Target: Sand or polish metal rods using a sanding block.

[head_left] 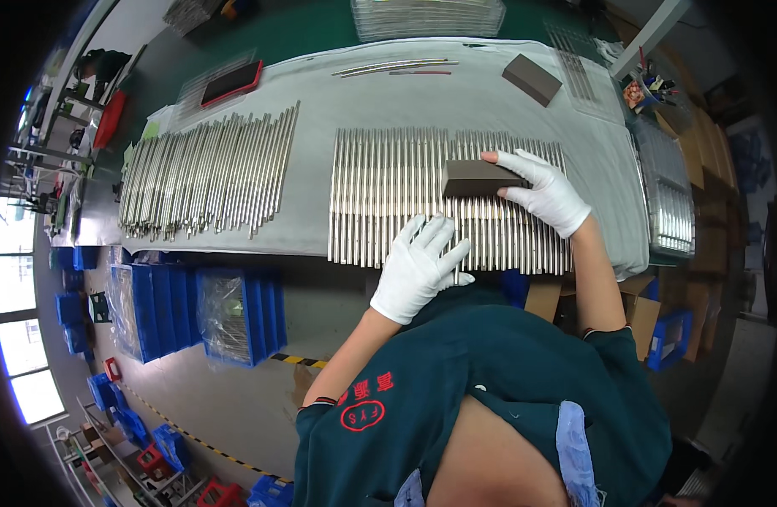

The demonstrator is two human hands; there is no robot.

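Slim metal rods (372, 182) lie side by side in a flat row on the grey cloth before me, their ends toward my body. My right hand (547, 196), in a white glove with bare fingertips, grips the right end of a dark grey-brown rectangular block (475, 179). That block rests across the rods, right of the row's middle. Lower down, my gloved left hand (415, 269) lies with outstretched fingers over the near ends of the rods and holds nothing. A narrow gap splits the row near the block.
To the left lies a second, uneven batch of rods (207, 176). Farther back are a red-edged dark tray (232, 83), a few loose thin rods (397, 66) and another dark block (532, 80). Clear plastic trays (665, 190) stand at the right edge. Blue crates (165, 311) sit below left.
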